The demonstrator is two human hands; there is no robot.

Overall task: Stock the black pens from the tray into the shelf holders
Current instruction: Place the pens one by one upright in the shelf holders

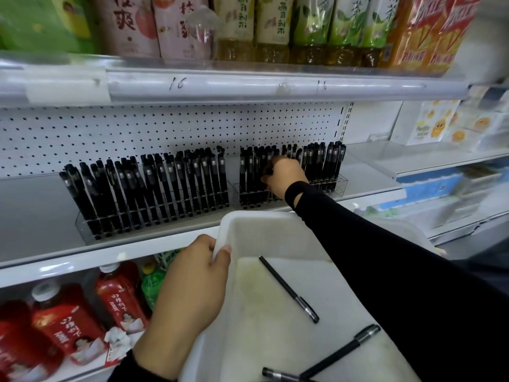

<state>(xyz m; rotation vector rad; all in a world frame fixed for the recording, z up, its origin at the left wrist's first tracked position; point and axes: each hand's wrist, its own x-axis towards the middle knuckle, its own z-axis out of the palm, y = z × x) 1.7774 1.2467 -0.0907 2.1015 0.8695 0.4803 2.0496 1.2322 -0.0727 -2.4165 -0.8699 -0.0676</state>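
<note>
our left hand [192, 285] grips the left rim of the white tray [275, 224], thumb hooked over the edge on the inside and fingers wrapped under the outside, holding it just below the shelf [41, 216]. three loose pens [289, 289] lie on the tray floor: one slants alone near the middle, and two more cross each other at the near edge. our right hand [286, 175], in a black sleeve, reaches over the tray's far rim into the right holder [337, 186], its fingers curled round one upright pen [268, 170] among those standing there; the fingertips are partly hidden by the neighbouring pens. the right holder is a clear rack, with black pens packed on both sides of the hand. just to its left, apart by a small gap, the left holder [82, 230] stands full of black pens [154, 186] leaning leftward. behind both runs a white pegboard [165, 125]. tea bottles [275, 23] line the shelf above, and red-labelled bottles [118, 299] sit on the shelf below, beside our left wrist.
</note>
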